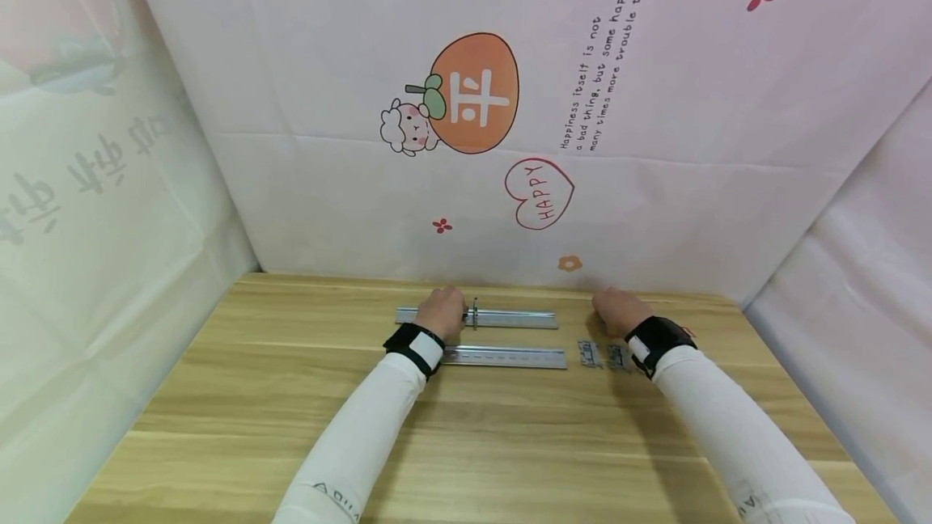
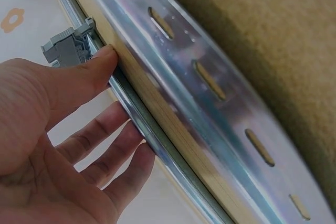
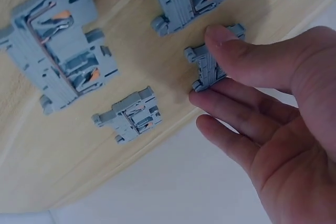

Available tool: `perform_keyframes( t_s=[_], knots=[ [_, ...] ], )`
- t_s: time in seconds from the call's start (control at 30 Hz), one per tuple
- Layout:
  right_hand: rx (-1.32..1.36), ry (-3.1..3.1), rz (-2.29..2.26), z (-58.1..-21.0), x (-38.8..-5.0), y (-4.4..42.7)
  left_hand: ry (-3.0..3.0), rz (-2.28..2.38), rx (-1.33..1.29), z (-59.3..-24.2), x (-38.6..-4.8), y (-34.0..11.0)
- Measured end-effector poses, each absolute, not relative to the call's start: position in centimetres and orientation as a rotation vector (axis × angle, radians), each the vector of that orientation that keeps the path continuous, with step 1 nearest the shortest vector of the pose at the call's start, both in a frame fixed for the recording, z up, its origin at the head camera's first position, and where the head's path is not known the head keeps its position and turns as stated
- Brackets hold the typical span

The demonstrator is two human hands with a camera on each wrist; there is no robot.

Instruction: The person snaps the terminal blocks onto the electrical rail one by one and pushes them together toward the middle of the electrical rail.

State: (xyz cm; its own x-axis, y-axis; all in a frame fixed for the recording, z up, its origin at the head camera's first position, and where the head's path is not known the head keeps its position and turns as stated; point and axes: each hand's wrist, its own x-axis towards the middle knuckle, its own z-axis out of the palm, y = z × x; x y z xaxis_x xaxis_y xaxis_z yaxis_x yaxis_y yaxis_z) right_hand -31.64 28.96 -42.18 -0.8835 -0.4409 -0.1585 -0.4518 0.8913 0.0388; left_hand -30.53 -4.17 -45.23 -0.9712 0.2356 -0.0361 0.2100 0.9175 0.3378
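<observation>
In the head view, my left hand [image 1: 441, 314] is at the far metal rail [image 1: 517, 319], beside a small upright piece [image 1: 476, 314] on it. The left wrist view has the left hand [image 2: 31, 145] gripping that rail [image 2: 135, 109], thumb on one side and fingertips on the other, close to a grey terminal block [image 2: 69, 49] seated on it. To the right, my right hand [image 1: 620, 314] is low over the table. Seen from its wrist, the right hand [image 3: 294, 98] pinches a grey block [image 3: 207, 69] between thumb and fingers, near the wooden surface.
A second slotted rail [image 1: 510, 357], also large in the left wrist view [image 2: 184, 64], lies nearer me. Loose grey blocks [image 1: 589, 353] [image 3: 68, 45] lie right of the rails, several around the right hand. A printed white cloth [image 1: 364, 209] stands behind the wooden table [image 1: 495, 443].
</observation>
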Motion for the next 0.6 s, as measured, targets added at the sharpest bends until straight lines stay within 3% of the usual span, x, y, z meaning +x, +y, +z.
perform_keyframes(
  t_s=[0.6],
  knots=[
    [-0.726,2.9,0.125,-42.4,-33.2,29.6,3.003,0.546,0.316,-45.0,-30.1,-3.8]
  ],
)
